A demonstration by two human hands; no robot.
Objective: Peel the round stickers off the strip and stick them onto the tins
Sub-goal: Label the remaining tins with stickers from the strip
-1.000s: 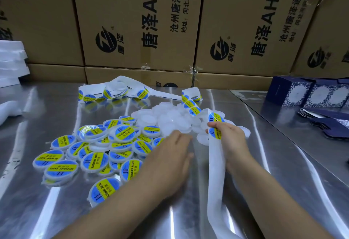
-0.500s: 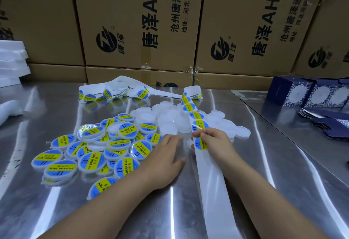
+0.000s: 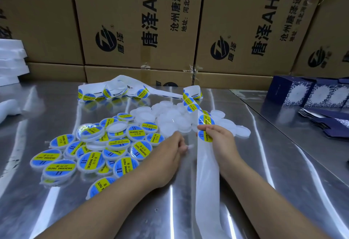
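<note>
White strip (image 3: 206, 172) pinched in your right hand (image 3: 221, 140) at the next blue-yellow sticker (image 3: 206, 137): peel step. Your left hand (image 3: 168, 155) lies palm-down just left; grip hidden, cannot tell. Next: lift the sticker edge, press onto a plain tin (image 3: 170, 119) from the far pile. Near left, labelled tins (image 3: 90, 161) crowd in

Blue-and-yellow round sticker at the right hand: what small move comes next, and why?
Probably peel that blue-and-yellow round sticker with the left hand: the right hand pinches the white backing strip right at it, and plain white round tins lie unlabelled beyond.
</note>
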